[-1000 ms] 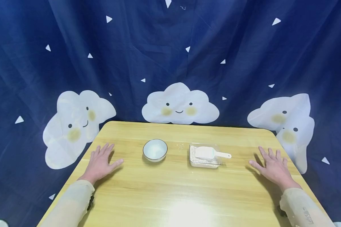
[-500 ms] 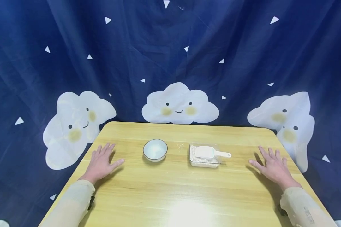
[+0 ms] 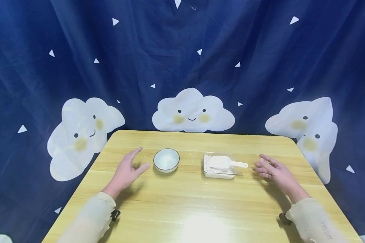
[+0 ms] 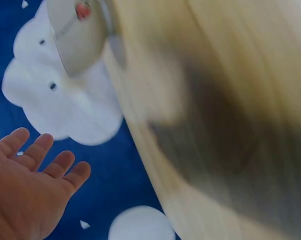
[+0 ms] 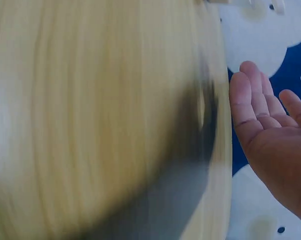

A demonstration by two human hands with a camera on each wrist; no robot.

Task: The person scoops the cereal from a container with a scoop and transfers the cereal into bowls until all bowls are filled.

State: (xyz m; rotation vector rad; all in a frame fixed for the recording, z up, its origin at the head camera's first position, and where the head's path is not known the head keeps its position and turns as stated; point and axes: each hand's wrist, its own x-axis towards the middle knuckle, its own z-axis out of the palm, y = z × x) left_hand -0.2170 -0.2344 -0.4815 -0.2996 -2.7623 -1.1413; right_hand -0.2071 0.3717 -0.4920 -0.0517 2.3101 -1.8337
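Note:
A pale bowl with a dark rim (image 3: 166, 160) stands on the table, left of the middle. My left hand (image 3: 126, 172) is just left of it, thumb and fingers spread apart, holding nothing. In the left wrist view the bowl's outer side (image 4: 80, 40) shows a red mark, beyond my left hand (image 4: 30, 190). A clear rectangular container (image 3: 220, 175) of pale grains sits right of the middle. Across its top lies a white scoop (image 3: 222, 162), its handle pointing right. My right hand (image 3: 276, 173) hovers right of that handle, fingers loosely bent, with nothing in it.
Some pale crumbs (image 3: 193, 156) are scattered on the wooden table (image 3: 170, 202) between bowl and container. Behind the far edge hangs a dark blue curtain (image 3: 134, 60) with white clouds. Dark bands (image 3: 115, 215) show at the wrists.
Both hands have left their resting places on the table's sides and moved inward, the left toward the bowl, the right toward the scoop handle. Bowl, container and scoop have stayed put.

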